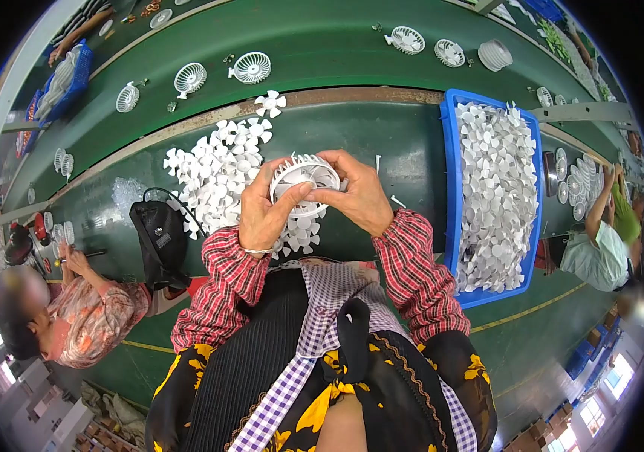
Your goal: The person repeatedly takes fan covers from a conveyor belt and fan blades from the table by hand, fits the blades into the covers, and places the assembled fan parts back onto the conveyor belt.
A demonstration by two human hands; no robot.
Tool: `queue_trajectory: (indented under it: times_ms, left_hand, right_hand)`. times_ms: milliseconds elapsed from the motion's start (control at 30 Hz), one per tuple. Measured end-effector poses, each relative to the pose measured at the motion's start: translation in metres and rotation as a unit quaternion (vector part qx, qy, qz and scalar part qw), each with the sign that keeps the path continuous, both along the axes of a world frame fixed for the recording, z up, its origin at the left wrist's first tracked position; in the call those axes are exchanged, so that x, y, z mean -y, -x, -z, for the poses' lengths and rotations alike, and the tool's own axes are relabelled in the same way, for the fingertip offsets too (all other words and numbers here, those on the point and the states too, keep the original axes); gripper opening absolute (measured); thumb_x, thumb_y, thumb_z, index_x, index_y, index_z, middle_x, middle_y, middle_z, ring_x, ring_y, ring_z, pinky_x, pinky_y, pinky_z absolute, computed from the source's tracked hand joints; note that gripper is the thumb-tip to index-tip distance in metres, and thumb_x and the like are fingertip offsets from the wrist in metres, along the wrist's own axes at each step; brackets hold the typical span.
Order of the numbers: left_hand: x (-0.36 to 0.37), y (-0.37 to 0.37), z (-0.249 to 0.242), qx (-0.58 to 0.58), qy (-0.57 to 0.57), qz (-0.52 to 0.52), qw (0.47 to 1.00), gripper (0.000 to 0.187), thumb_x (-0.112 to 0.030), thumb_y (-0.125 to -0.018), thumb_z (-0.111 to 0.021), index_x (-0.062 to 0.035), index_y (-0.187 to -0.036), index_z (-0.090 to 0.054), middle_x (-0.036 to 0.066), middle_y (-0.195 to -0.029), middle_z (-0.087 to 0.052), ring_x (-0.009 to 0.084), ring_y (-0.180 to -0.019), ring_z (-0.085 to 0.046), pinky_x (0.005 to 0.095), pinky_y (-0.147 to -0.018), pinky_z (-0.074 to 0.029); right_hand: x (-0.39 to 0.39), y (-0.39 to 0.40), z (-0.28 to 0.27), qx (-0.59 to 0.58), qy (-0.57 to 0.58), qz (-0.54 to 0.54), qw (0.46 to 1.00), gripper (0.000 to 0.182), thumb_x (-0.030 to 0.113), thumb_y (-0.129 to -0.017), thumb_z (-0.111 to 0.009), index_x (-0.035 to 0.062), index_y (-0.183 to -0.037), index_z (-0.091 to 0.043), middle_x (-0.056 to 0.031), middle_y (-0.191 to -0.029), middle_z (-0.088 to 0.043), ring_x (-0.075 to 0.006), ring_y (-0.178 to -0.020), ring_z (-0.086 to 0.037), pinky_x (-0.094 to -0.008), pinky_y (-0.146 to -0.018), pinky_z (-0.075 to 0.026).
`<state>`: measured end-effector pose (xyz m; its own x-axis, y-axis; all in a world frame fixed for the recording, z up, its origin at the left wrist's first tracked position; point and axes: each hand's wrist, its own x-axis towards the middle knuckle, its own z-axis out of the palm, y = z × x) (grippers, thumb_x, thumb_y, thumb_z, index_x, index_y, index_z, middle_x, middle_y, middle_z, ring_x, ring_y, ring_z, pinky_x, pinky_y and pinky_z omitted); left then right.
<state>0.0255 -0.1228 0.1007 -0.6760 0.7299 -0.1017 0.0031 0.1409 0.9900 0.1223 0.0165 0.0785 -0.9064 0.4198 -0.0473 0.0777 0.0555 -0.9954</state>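
One co-worker, far left point(103, 313): in an orange-patterned top, both hands together over the green work surface point(405, 128).
Bag: black fabric point(162, 239), at the near edge of the surface.
Loose pile: white plastic multi-blade fan impellers point(220, 162), right of the bag, running partly beneath the hands.
Left hand point(263, 215): closed around the left side of the housing, thumb on its face.
Housing: round white slotted plastic fan housing point(309, 175), held between both hands, above the surface.
Right hand point(365, 197): gripping the housing's right side.
Crate: blue rectangular plastic point(451, 188), filled with white impellers.
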Motion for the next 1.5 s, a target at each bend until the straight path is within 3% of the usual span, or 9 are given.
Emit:
queue_trajectory:
  times_ms: [367,500,533,767,867,1067,1167,1433,1500]
  left_hand:
    - [-0.024,0.012,0.032,-0.060,0.023,-0.041,0.997,0.030,-0.009,-0.077,-0.067,0.0002,-0.103,-0.053,0.012,-0.080,-0.064,0.0145,-0.073,-0.060,0.0260,-0.065,-0.047]
    - [-0.059,0.065,0.079,-0.176,0.078,0.068,0.979,0.043,-0.028,-0.078,-0.067,0.0002,-0.107,-0.053,0.016,-0.086,-0.064,0.0188,-0.076,-0.063,0.0294,-0.068,-0.048]
    - [-0.074,0.085,0.091,-0.026,0.048,0.086,0.995,0.050,-0.037,-0.078,-0.065,0.0002,-0.109,-0.052,0.019,-0.086,-0.064,0.0240,-0.078,-0.064,0.0337,-0.069,-0.048]
    - [-0.170,0.271,0.131,-0.431,0.270,0.014,0.861,0.062,-0.034,-0.073,-0.069,-0.0016,-0.120,-0.045,0.022,-0.118,-0.052,0.0372,-0.112,-0.047,0.0439,-0.092,-0.039]
    - [-0.202,0.292,0.154,-0.416,0.389,0.121,0.813,0.074,-0.037,-0.069,-0.071,-0.0085,-0.129,-0.038,0.020,-0.124,-0.047,0.0379,-0.118,-0.040,0.0464,-0.096,-0.035]
    - [-0.221,0.267,0.132,-0.402,0.532,0.210,0.715,0.068,-0.044,-0.068,-0.070,-0.0180,-0.126,-0.045,0.007,-0.122,-0.052,0.0237,-0.118,-0.044,0.0518,-0.093,-0.036]
    - [-0.210,0.265,0.132,-0.373,0.507,0.207,0.749,0.052,-0.049,-0.070,-0.066,-0.0177,-0.110,-0.060,0.011,-0.116,-0.055,0.0287,-0.114,-0.046,0.0518,-0.093,-0.035]
    - [-0.178,0.247,0.152,-0.336,0.213,0.038,0.917,0.054,-0.043,-0.068,-0.071,0.0002,-0.097,-0.058,0.019,-0.082,-0.064,0.0323,-0.075,-0.064,0.0395,-0.070,-0.049]
    - [-0.162,0.244,0.144,-0.085,0.157,-0.016,0.984,0.051,-0.038,-0.071,-0.072,0.0036,-0.096,-0.056,0.018,-0.082,-0.064,0.0275,-0.074,-0.065,0.0373,-0.066,-0.053]
  right_hand:
    - [-0.011,0.014,0.032,0.024,0.089,0.021,0.995,0.042,0.008,-0.067,-0.076,-0.0023,-0.101,-0.054,-0.0082,-0.090,-0.061,-0.0117,-0.080,-0.059,-0.0247,-0.069,-0.049]
    - [-0.041,0.039,0.074,0.027,0.220,0.046,0.974,0.036,0.009,-0.070,-0.074,-0.0017,-0.099,-0.055,-0.0053,-0.091,-0.061,-0.0103,-0.077,-0.057,-0.0248,-0.071,-0.048]
    - [-0.056,0.050,0.080,0.038,0.190,0.073,0.978,0.033,0.008,-0.071,-0.073,-0.0019,-0.097,-0.056,-0.0047,-0.089,-0.062,-0.0103,-0.077,-0.057,-0.0255,-0.072,-0.047]
    - [-0.184,0.129,0.105,-0.024,0.329,0.292,0.898,0.019,0.014,-0.078,-0.069,0.0007,-0.089,-0.059,-0.0026,-0.079,-0.062,-0.0095,-0.066,-0.056,-0.0225,-0.062,-0.045]
    - [-0.192,0.124,0.183,0.174,0.127,0.223,0.951,0.024,0.019,-0.073,-0.071,0.0001,-0.078,-0.058,-0.0046,-0.072,-0.057,-0.0134,-0.071,-0.057,-0.0269,-0.059,-0.045]
    - [-0.059,0.167,0.175,0.037,-0.366,0.118,0.922,0.041,0.024,-0.064,-0.076,0.0032,-0.093,-0.056,-0.0139,-0.101,-0.052,-0.0306,-0.094,-0.051,-0.0406,-0.072,-0.045]
    - [-0.036,0.195,0.145,0.234,-0.362,0.064,0.900,0.048,0.022,-0.062,-0.078,0.0059,-0.100,-0.053,-0.0121,-0.103,-0.044,-0.0308,-0.099,-0.046,-0.0436,-0.079,-0.042]
    - [-0.048,0.134,0.146,-0.028,-0.303,0.100,0.947,0.017,0.002,-0.074,-0.058,0.0052,-0.088,-0.050,-0.0135,-0.084,-0.050,-0.0367,-0.078,-0.054,-0.0431,-0.063,-0.046]
    - [-0.054,0.095,0.133,-0.005,-0.397,0.073,0.915,0.016,0.000,-0.073,-0.053,0.0056,-0.088,-0.051,-0.0113,-0.087,-0.049,-0.0322,-0.081,-0.053,-0.0412,-0.067,-0.046]
